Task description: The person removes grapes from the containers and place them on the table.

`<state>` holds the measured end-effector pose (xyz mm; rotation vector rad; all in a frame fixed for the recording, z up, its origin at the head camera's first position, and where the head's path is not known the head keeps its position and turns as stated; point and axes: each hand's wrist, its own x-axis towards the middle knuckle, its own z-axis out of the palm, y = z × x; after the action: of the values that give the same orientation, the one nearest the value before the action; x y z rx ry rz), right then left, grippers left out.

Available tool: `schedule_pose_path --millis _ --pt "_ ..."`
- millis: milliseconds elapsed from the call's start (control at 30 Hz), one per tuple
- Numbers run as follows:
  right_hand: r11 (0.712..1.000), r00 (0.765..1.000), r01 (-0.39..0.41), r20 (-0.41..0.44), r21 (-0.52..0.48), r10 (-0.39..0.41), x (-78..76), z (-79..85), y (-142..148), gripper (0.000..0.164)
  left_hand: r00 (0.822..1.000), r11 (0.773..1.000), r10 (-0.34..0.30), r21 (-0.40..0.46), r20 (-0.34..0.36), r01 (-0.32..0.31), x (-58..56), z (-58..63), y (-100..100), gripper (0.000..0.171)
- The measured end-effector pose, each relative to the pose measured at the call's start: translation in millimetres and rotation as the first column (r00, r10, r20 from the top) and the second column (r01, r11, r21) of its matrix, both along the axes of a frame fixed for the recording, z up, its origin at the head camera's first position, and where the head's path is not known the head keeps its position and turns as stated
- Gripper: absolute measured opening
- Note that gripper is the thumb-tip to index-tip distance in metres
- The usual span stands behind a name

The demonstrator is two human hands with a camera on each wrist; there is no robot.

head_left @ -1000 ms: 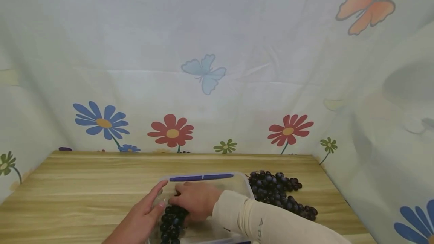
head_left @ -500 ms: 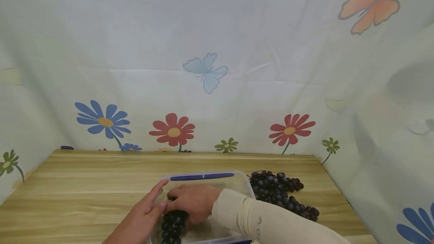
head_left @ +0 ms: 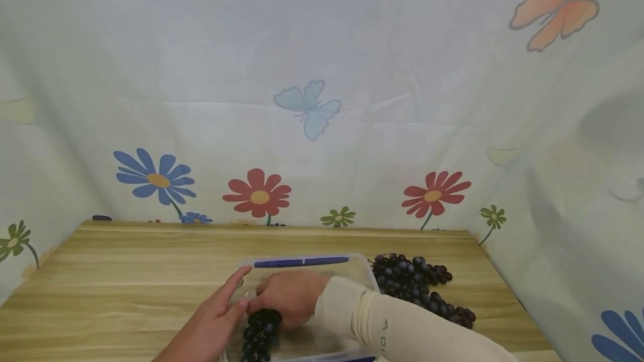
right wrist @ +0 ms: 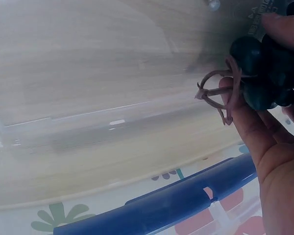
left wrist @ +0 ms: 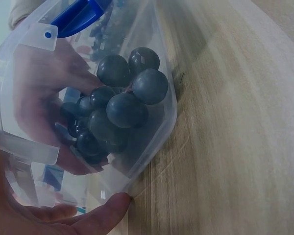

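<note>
A clear plastic box (head_left: 369, 274) with blue clips stands on the table, and a bunch of dark grapes (head_left: 261, 328) lies along its left side. Inside the box my right hand (head_left: 292, 299) holds the upper end of this bunch. In the right wrist view, its fingers curl round the grapes (right wrist: 259, 73), and a bare brown stem (right wrist: 218, 92) sticks out. My left hand (head_left: 216, 317) rests against the box's left wall, thumb and forefinger spread and fairly straight. Through that wall, the left wrist view shows several grapes (left wrist: 125, 110) and the right fingers behind them.
More dark grapes (head_left: 402, 278) lie in a heap on the table just right of the box. The wooden table (head_left: 126, 272) reaches back to a printed cloth (head_left: 201, 71) hung behind and at both sides. A blue clip (head_left: 302, 262) lines the box's far rim.
My right hand has shifted slightly left with the upper end of the bunch, which has tucked in closer beneath the hand. The left hand has stayed at the box's wall.
</note>
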<state>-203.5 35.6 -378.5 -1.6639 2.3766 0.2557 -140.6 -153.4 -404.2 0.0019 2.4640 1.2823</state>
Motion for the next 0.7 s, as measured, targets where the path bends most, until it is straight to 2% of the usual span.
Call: schedule_pose_path --millis 267,433,700 --pt "0.997 0.998 0.058 -0.035 0.051 -0.056 2.5 1.0 0.3 0.059 0.999 1.000 -0.010 0.019 -0.042 0.011 0.6 -3.3 -2.0 0.059" --pt "0.990 0.991 0.130 0.006 0.063 -0.130 -0.1 0.4 1.5 0.058 0.999 1.000 -0.010 0.022 -0.053 0.011 1.9 -3.1 -1.7 0.060" --pt "0.997 0.995 0.078 0.067 -0.003 -0.077 -3.8 4.6 7.3 0.042 0.998 1.000 -0.009 0.021 -0.056 0.011 2.8 -3.0 -2.4 0.060"
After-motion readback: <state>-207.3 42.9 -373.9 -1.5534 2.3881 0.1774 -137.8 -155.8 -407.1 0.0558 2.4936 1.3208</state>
